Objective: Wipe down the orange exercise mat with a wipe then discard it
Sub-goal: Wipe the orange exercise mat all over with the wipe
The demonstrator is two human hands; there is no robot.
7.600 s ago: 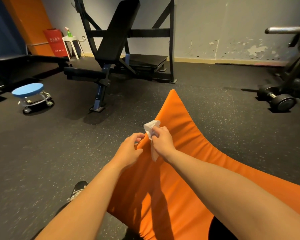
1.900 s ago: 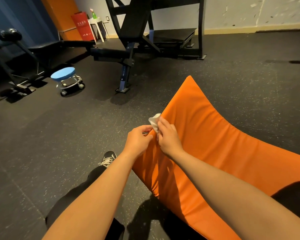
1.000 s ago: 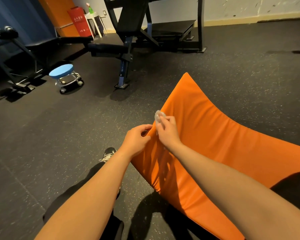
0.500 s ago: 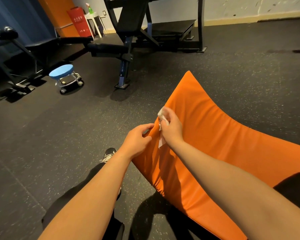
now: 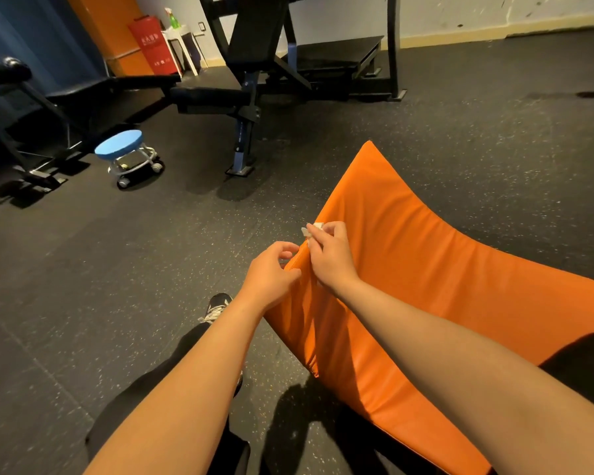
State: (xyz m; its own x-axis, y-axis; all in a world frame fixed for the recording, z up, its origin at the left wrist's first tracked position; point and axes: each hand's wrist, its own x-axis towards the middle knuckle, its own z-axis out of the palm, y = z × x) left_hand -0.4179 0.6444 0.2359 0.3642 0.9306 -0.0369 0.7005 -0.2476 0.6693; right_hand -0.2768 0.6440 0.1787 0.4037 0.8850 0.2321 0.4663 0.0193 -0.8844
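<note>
The orange exercise mat [image 5: 426, 269] lies across my lap, its left edge lifted off the dark floor. My left hand [image 5: 270, 275] grips that raised left edge, fingers curled round it. Just to the right, my right hand [image 5: 328, 255] pinches a small white wipe [image 5: 311, 229] against the same edge; only a scrap of the wipe shows above my fingertips, the remainder being hidden under the hand.
A black weight bench [image 5: 254, 63] stands ahead on the rubber floor. A blue rolling stool [image 5: 124, 156] sits to the left, beside another dark machine [image 5: 31, 114]. A red box [image 5: 151, 46] and a white side table [image 5: 182, 39] with a spray bottle stand at the wall.
My right hand has slid the wipe slightly further along the mat's left edge, and less of the wipe shows. My left hand keeps hold of the edge.
</note>
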